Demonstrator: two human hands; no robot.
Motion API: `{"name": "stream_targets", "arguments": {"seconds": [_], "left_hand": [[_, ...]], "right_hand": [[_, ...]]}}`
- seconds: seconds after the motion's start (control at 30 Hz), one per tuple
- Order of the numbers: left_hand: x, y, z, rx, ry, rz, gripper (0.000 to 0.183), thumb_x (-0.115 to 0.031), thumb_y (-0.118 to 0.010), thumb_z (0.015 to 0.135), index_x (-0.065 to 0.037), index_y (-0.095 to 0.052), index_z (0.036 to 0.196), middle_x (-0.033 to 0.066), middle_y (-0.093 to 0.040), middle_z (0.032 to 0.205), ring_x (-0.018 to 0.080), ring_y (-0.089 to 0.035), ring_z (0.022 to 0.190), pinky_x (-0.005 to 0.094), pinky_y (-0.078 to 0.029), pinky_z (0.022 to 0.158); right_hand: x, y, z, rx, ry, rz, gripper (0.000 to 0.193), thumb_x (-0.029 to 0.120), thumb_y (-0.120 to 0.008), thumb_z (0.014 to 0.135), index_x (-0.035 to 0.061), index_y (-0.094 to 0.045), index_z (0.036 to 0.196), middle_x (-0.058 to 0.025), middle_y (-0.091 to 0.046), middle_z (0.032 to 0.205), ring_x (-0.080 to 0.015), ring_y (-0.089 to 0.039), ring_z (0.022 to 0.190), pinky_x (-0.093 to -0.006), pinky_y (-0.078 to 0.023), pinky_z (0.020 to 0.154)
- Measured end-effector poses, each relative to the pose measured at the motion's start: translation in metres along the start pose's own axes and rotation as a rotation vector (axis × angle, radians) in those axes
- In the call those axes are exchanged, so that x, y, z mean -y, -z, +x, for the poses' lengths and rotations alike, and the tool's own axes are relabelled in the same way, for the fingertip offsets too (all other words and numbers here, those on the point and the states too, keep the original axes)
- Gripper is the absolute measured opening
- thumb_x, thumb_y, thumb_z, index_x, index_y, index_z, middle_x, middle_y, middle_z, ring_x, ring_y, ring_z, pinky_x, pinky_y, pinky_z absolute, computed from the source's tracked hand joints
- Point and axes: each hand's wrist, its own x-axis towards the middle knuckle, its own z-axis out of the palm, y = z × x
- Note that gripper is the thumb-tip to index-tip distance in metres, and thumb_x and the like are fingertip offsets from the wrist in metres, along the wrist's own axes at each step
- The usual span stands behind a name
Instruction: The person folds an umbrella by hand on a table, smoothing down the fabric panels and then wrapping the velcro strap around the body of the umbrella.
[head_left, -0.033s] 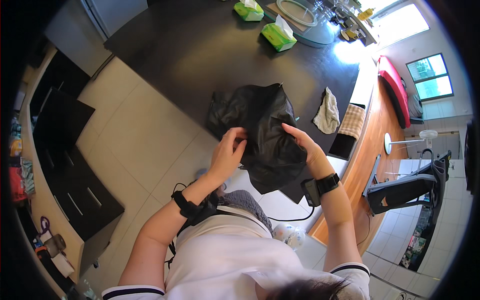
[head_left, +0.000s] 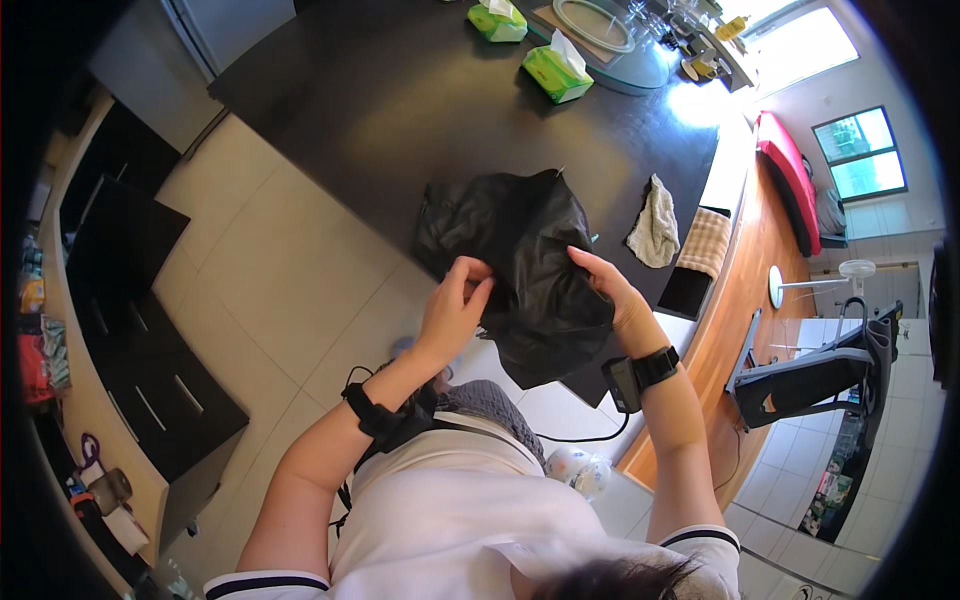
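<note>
A crumpled black bag is held up at the near edge of the dark table. The left hand bends inward at its left side, fingers curled and thumb pinching it. The right hand grips its right side, one digit stretched along it, the others hidden. Both forearms slant inward. Right lies a pale cloth; farther off, green tissue boxes.

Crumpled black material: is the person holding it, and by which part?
Yes, the crumpled black material is held: left grip at its near edge, left of middle; right grip on its right side.
</note>
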Motion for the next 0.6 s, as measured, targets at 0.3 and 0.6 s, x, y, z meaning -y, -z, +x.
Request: {"name": "stream_targets", "arguments": {"seconds": [0.3, 0.6], "left_hand": [[-0.017, -0.006, 0.004, 0.287, 0.375, -0.506, 0.023, -0.019, -0.046, 0.092, -0.002, -0.058, 0.103, -0.0015, -0.06, 0.091, 0.0058, -0.053, 0.08, 0.0208, -0.042, 0.074], [-0.014, 0.006, 0.009, 0.375, 0.536, -0.456, 0.021, -0.018, -0.048, 0.09, -0.005, -0.058, 0.103, -0.0018, -0.059, 0.09, 0.0062, -0.054, 0.082, 0.0224, -0.042, 0.077]], "right_hand": [[0.002, 0.003, 0.008, 0.083, -0.102, -0.151, 0.036, 0.018, -0.059, 0.082, -0.0072, -0.056, 0.107, -0.0149, -0.064, 0.101, -0.0217, -0.063, 0.088, -0.0317, -0.051, 0.081], [0.029, -0.031, 0.001, -0.022, -0.053, -0.447, 0.038, 0.024, -0.059, 0.085, -0.0046, -0.056, 0.109, -0.0114, -0.063, 0.103, -0.0185, -0.063, 0.088, -0.0291, -0.051, 0.08]]}}
